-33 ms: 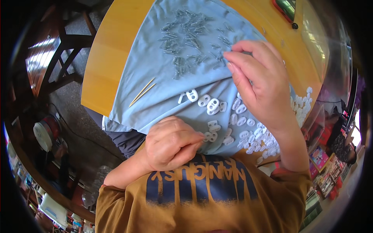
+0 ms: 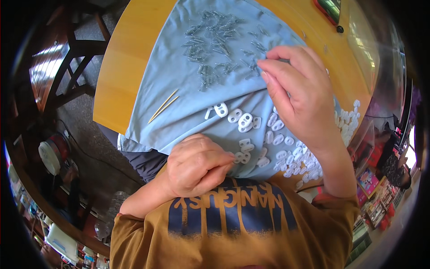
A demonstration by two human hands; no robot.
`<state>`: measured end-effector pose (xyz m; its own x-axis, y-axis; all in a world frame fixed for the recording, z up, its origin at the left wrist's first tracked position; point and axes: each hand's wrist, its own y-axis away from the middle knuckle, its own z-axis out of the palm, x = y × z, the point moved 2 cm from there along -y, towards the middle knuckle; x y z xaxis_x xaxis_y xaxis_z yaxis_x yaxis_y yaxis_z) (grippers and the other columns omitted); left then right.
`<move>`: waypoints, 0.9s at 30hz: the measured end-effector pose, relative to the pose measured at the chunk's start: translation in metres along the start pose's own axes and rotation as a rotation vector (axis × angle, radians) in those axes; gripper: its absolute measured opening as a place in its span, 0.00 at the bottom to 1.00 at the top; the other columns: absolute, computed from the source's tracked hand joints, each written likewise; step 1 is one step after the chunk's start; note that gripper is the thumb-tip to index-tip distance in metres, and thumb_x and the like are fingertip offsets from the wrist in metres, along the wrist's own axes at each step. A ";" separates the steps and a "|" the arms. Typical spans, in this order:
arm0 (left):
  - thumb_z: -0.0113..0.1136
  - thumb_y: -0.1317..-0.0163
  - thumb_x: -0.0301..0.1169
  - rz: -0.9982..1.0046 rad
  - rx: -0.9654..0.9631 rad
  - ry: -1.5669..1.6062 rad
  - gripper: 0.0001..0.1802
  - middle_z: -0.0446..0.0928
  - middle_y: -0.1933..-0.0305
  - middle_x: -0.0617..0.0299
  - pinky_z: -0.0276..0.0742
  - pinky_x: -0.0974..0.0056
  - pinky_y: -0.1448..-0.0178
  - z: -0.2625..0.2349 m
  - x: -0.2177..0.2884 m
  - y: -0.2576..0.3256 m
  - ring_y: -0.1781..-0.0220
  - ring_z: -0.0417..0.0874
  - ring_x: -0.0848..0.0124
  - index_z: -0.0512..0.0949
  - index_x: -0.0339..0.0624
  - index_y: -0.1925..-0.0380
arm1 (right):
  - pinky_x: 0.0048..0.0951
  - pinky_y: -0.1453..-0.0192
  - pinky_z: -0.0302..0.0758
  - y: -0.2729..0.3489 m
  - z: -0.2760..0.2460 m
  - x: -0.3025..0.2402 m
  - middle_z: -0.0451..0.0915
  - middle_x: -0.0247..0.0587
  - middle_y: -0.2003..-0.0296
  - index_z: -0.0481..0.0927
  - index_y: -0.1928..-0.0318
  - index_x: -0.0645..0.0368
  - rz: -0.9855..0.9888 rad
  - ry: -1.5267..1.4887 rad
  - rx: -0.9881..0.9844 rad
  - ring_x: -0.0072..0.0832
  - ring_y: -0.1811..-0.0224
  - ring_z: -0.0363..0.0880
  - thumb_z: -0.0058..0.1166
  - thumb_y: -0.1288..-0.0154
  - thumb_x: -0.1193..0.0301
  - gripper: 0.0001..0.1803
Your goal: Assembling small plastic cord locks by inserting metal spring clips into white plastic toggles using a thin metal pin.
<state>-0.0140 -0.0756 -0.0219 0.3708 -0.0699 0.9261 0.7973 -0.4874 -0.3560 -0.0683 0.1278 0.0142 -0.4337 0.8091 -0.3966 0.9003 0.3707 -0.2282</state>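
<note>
A light blue cloth [image 2: 179,112] covers part of a yellow wooden table [image 2: 121,80]. At its far end lies a heap of small grey metal springs [image 2: 210,45]. Several white, figure-eight-shaped plastic pieces [image 2: 244,120] are scattered nearer me. My left hand [image 2: 197,167] is curled closed at the near edge of the cloth, its thumb and forefinger pinching one white plastic piece [image 2: 239,157]. My right hand [image 2: 300,98] reaches forward, back up, with its fingertips at the right edge of the spring heap. Whatever is under those fingertips is hidden.
Two thin wooden sticks [image 2: 163,106] lie on the left of the cloth. More white pieces [image 2: 347,121] are piled at the table's right edge. A dark wooden chair [image 2: 67,67] stands to the left. A small round appliance [image 2: 51,157] sits on the floor.
</note>
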 end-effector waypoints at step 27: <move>0.61 0.56 0.15 -0.091 0.047 -0.123 0.10 0.75 0.76 0.58 0.70 0.67 0.73 0.002 0.010 0.005 0.78 0.75 0.67 0.76 0.33 0.71 | 0.38 0.65 0.71 -0.006 0.005 0.005 0.75 0.42 0.76 0.76 0.77 0.61 0.394 -0.129 -0.006 0.40 0.69 0.74 0.55 0.51 0.72 0.05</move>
<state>-0.0053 -0.0769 -0.0146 0.3496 0.0813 0.9334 0.8506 -0.4453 -0.2798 -0.0760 0.1270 0.0092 -0.0563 0.8259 -0.5610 0.9984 0.0468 -0.0313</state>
